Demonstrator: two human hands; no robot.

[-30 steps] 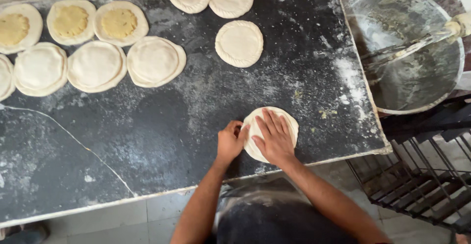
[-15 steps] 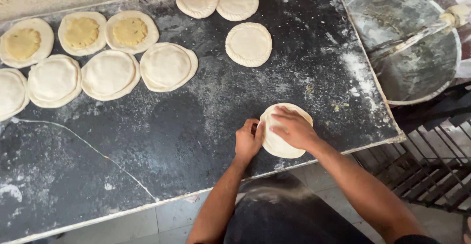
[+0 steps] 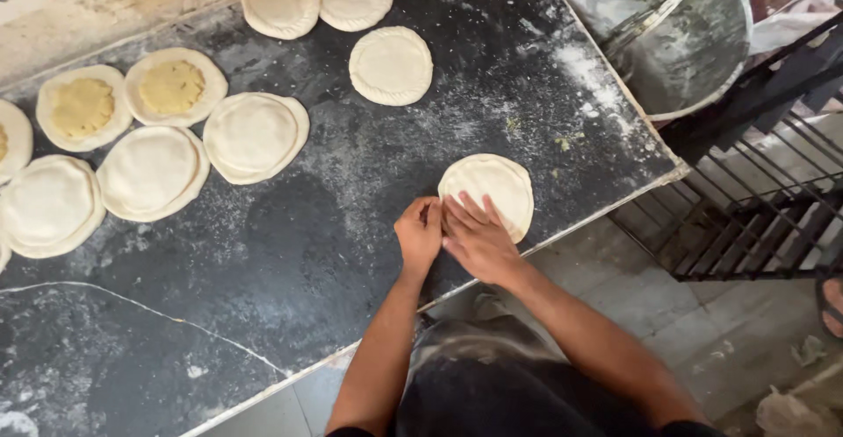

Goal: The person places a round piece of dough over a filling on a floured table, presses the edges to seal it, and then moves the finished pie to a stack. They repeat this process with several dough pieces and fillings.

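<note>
Work in hand: a round of dough (image 3: 492, 187) lay at the near edge of the dark floured slab (image 3: 290, 252), close to its right corner, and both hands were on its near-left rim.
Left hand: the left hand (image 3: 419, 237) had its fingers curled narrow, pinching the dough's rim.
Right hand: the right hand (image 3: 474, 235) lay flat, fingers together and pressed on the disc beside the left hand.
Done, by the look: three closed discs (image 3: 391, 65) sat toward the far edge, and more closed rounds (image 3: 255, 136) lay along the left side, some overlapping.
Left, by the look: two open rounds with yellow filling (image 3: 171, 87) near the far left edge seemed uncovered; the disc under the hands seemed only partly crimped, though how much of its rim was sealed I could not tell.
Beside the slab: a floury metal basin (image 3: 694, 50) stood off the right edge, with a black metal rack (image 3: 755, 217) below it.
</note>
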